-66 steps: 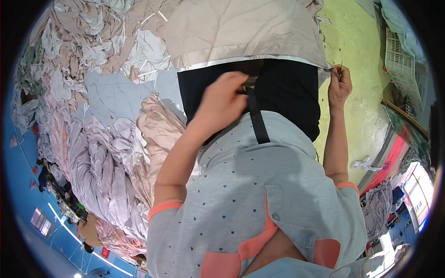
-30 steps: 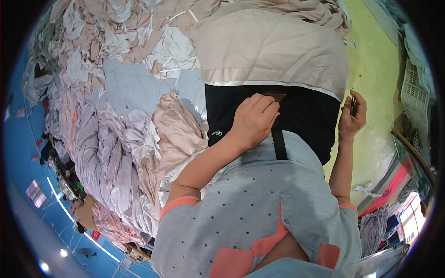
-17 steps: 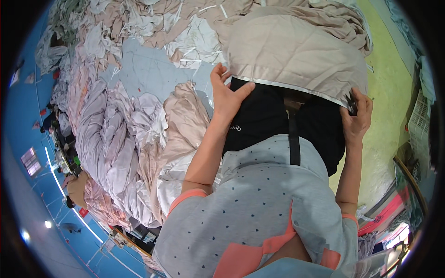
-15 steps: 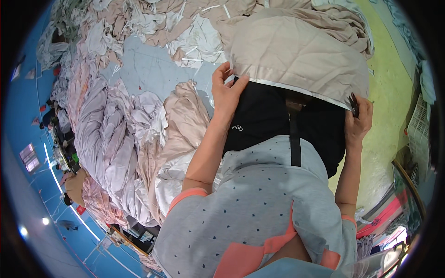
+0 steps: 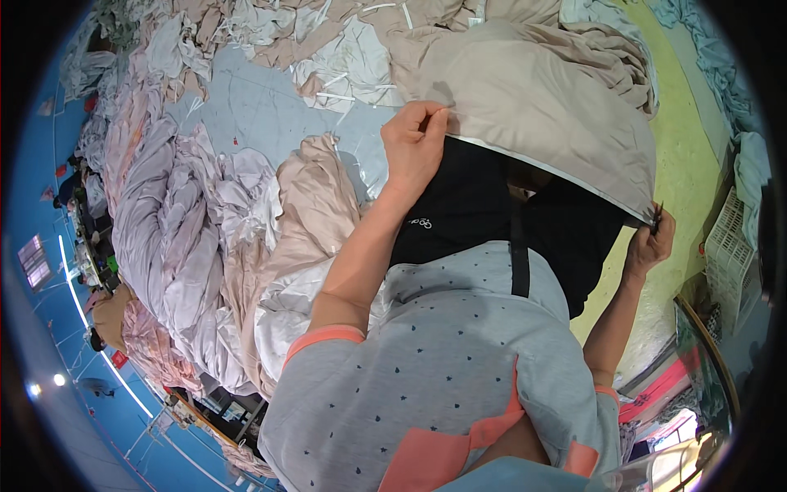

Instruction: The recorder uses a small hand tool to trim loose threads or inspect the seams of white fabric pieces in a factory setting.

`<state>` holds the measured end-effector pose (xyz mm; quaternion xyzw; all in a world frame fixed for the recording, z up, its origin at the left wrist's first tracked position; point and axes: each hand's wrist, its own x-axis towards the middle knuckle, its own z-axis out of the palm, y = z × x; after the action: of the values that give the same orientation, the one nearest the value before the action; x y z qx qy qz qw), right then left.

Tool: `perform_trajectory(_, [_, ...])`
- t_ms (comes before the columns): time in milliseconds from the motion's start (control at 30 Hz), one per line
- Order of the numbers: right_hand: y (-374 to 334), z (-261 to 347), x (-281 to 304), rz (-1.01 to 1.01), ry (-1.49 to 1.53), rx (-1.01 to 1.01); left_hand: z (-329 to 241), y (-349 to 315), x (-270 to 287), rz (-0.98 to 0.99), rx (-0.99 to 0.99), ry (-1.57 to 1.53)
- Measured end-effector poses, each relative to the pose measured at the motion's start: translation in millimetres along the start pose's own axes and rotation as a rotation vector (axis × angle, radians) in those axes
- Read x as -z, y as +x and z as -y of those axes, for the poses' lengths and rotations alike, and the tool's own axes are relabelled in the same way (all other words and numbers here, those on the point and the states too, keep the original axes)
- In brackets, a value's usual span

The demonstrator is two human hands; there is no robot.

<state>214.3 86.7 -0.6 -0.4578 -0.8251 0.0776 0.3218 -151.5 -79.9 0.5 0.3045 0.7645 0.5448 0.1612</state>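
**Both hands pinch the edge of a beige sheet over a cloth pile**

Far left of the frame: blue floor (image 5: 49, 246), curved by the lens, with small dark objects along it, too small to identify.

Left of centre: a long heap of lilac and pink fabric (image 5: 172, 246) runs from upper left down to lower left, crumpled and folded over itself. Just beside it, toward centre, a peach-coloured cloth (image 5: 316, 213) lies bunched, touching a white cloth (image 5: 287, 316) below it. Above these, a pale blue sheet (image 5: 254, 107) lies flat under scattered beige and white scraps.

Centre: left hand (image 5: 414, 148), fingers closed in a pinch on the near edge of the beige sheet (image 5: 533, 107). The sheet spreads across the upper centre and upper right, its silvery hem stretched taut between the two hands. Under the hem, a black apron (image 5: 467, 221) with a dark strap hangs over a grey dotted shirt (image 5: 443, 369) with coral trim, lower centre.

Right: right hand (image 5: 652, 242), fingers clenched on the sheet's far corner at the hem's right end.

Far right: yellow-green cloth (image 5: 689, 148) beneath the sheet, and a white slatted crate (image 5: 730, 250) at the frame's edge.
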Motion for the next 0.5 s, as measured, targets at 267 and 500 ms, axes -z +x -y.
perform_trajectory(267, [-2, -16, 9, 0.123, 0.089, -0.054, -4, -5, -1, 0.055, 0.079, -0.397])
perform_trajectory(500, [18, 70, 9, 0.343, 0.549, -0.179, -26, -4, 14, 0.229, 0.224, -0.652])
